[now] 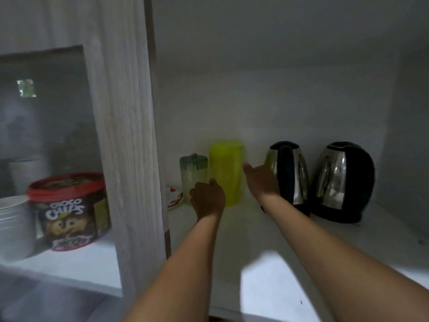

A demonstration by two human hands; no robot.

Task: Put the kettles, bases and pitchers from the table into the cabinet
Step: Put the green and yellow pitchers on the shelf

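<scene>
Inside the open cabinet, a yellow-green pitcher [226, 171] stands on the white shelf [267, 231], slightly blurred. A clear pitcher with a green lid [193, 174] stands just left of it. My left hand [207, 199] is low in front of both pitchers, against the yellow-green one's lower left side. My right hand [261, 181] lies flat against its right side, fingers stretched. Two steel-and-black kettles stand to the right, one [289, 173] just behind my right wrist, the other [346, 180] further right on a black base [336, 216].
A patterned plate [174, 198] lies at the shelf's left end. The cabinet's white frame post [130, 145] is at the left. Behind the glass door are a Choco Chips tub [69, 212] and stacked white bowls [12, 226].
</scene>
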